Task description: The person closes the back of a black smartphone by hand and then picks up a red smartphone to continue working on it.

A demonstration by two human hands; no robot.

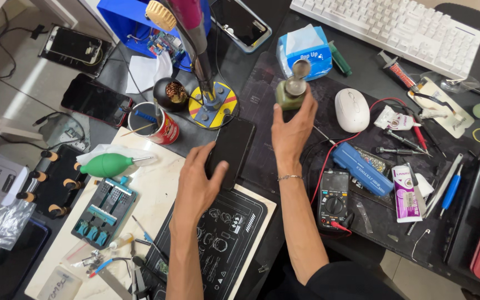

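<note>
The dark counter (284,61) carries everything, and places here are given from the black phone (230,151) lying near its middle. Farthest up and to the right of the phone runs a white keyboard (395,25). Below the phone sits a black work mat (218,244) with white outline drawings, resting on a pale board (140,194). Right of the phone, past the forearm, lie a black multimeter (333,203) with a red lead and a blue case (362,166). Up and right of the phone stands a blue tissue box (301,50), with a white mouse (352,109) beyond it. Just above the phone a stand on a round yellow base (213,105) rises toward the camera, and a red can (156,123) of tools stands to the upper left. A green air blower (109,165) lies to the left of the phone.

The person's left hand (198,180) rests on the phone's lower left edge, fingers (216,173) bent over it and pressing it down flat on the counter. The right hand (293,130), just right of the phone, is raised with its fingers closed around a small green bottle (291,91) with a metal top, held upright above the counter.
</note>
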